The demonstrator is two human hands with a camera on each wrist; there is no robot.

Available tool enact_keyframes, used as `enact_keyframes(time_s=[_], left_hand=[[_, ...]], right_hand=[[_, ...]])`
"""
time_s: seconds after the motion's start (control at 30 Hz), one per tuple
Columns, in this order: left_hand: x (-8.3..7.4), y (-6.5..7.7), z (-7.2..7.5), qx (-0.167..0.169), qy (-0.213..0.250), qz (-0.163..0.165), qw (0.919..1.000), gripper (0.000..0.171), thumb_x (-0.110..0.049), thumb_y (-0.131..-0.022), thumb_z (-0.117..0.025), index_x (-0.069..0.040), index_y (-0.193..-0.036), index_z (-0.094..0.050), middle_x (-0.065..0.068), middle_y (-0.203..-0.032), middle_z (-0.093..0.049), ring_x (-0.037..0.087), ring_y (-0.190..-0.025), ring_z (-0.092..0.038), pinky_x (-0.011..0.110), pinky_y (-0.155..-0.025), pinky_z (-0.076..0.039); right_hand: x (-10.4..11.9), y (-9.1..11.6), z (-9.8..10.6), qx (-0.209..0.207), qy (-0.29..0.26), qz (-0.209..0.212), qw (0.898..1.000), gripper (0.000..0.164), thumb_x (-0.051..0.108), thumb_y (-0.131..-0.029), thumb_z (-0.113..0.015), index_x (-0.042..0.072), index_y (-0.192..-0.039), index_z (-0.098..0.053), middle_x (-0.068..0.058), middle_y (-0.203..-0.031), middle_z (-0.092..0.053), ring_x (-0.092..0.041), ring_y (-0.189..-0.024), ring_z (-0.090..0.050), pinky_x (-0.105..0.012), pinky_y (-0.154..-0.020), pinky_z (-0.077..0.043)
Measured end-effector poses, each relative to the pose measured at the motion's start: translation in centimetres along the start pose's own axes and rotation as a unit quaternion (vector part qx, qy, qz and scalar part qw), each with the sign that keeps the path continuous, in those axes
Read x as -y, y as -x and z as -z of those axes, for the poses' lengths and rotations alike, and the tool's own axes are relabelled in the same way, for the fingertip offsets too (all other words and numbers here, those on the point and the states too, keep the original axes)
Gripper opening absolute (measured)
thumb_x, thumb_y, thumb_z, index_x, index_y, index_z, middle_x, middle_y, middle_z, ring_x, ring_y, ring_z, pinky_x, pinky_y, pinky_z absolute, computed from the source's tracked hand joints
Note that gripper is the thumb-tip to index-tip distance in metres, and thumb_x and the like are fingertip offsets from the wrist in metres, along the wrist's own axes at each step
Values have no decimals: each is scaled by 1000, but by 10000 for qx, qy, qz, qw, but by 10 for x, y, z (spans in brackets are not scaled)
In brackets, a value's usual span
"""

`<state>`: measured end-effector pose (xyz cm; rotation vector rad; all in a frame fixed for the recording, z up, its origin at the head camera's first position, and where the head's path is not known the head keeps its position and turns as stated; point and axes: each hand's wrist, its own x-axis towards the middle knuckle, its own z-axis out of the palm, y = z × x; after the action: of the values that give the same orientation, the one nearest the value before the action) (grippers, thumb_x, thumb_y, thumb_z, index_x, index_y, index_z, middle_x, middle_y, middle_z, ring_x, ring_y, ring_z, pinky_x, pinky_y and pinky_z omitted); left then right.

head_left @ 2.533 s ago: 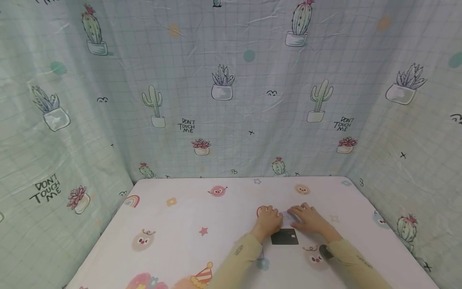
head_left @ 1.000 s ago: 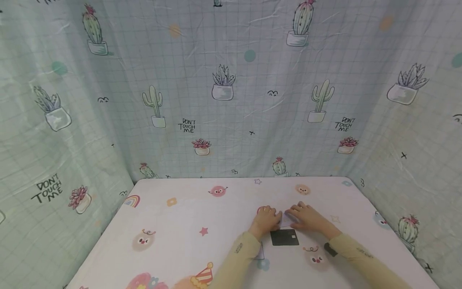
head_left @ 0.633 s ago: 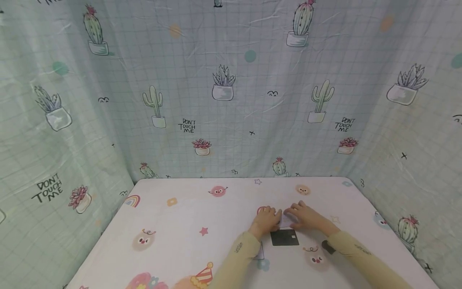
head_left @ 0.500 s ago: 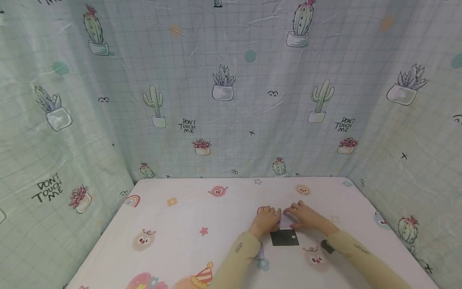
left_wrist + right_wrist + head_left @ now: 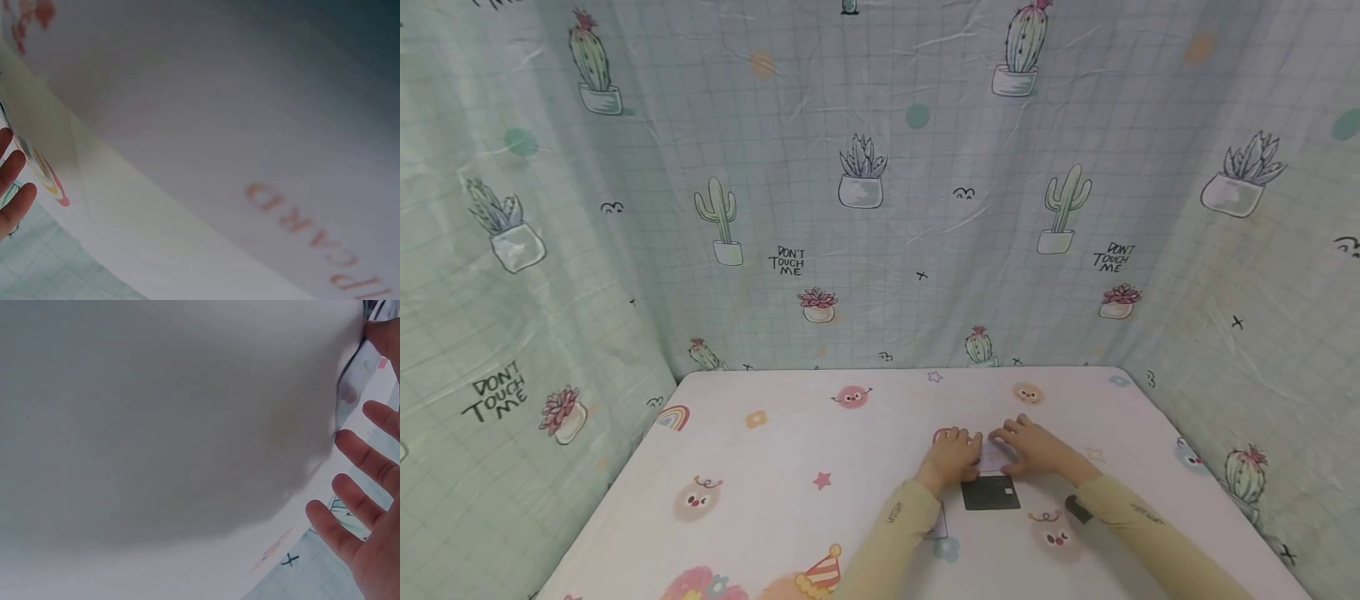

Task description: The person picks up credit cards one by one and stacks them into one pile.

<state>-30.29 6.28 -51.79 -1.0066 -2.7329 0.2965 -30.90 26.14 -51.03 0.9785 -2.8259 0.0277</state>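
Observation:
A pale lilac card (image 5: pixel 995 457) lies on the table between the two hands, its left end covered by fingers. My left hand (image 5: pixel 953 456) has bent fingers at its left end, and my right hand (image 5: pixel 1036 447) touches the right end with thumb and a finger spread along its edges. In the right wrist view those fingers (image 5: pixel 362 450) are spaced apart and fairly straight. Just below lies a black chip card (image 5: pixel 991 493). Another card (image 5: pixel 939 523), partly hidden by the left sleeve, shows its corner. Large in the left wrist view is a card with red lettering (image 5: pixel 300 228).
A small black object (image 5: pixel 1078 509) sits by the right cuff, partly hidden. The table (image 5: pixel 760 467) wears a white cloth printed with cartoons. Cactus-patterned curtains (image 5: pixel 880 250) enclose its back and sides.
Both hands have shifted slightly left, and more of the lilac card shows between them. The left sleeve uncovers more of the card beside it. The black card stays in place.

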Motion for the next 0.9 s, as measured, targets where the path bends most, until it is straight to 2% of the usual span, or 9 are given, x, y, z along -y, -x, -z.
enact_keyframes(time_s=[0.13,0.23,0.5,0.67,0.9], left_hand=[[0,2,3,-117,-216,8,9997,49,-50,-80,-56,-17,-116,-51,-2,-101,-56,13,-95,-52,28,-83,-44],[1,2,1,-169,-372,100,9991,48,-54,-78,-55,-16,-108,-56,-3,-95,-54,13,-90,-51,28,-80,-43],[0,4,-4,-201,-643,297,9973,57,-60,-77,-52,-15,-112,-58,-2,-101,-54,13,-96,-50,28,-84,-43],[0,5,0,-244,-640,296,9972,55,-59,-78,-52,-16,-111,-59,-2,-100,-54,13,-94,-50,28,-84,-43],[0,5,2,-114,-527,305,9981,53,-58,-79,-52,-16,-112,-57,-1,-103,-54,14,-96,-50,29,-87,-43]], right_hand=[[-3,3,0,-155,312,31,9994,51,47,-69,-69,16,-107,-58,3,-93,-52,-13,-83,-42,-30,-67,-41],[-4,6,1,-109,412,-6,9991,51,50,-69,-67,17,-107,-58,3,-94,-50,-14,-85,-42,-31,-68,-41],[-4,7,2,-112,351,48,9993,51,52,-69,-66,17,-105,-57,2,-95,-50,-15,-86,-43,-32,-68,-41],[-5,5,0,-48,209,1,9998,50,51,-70,-66,17,-104,-56,2,-96,-51,-15,-87,-43,-32,-69,-41],[-9,1,-1,113,-44,-177,9998,52,52,-67,-67,16,-101,-54,2,-92,-49,-15,-83,-42,-32,-67,-42]])
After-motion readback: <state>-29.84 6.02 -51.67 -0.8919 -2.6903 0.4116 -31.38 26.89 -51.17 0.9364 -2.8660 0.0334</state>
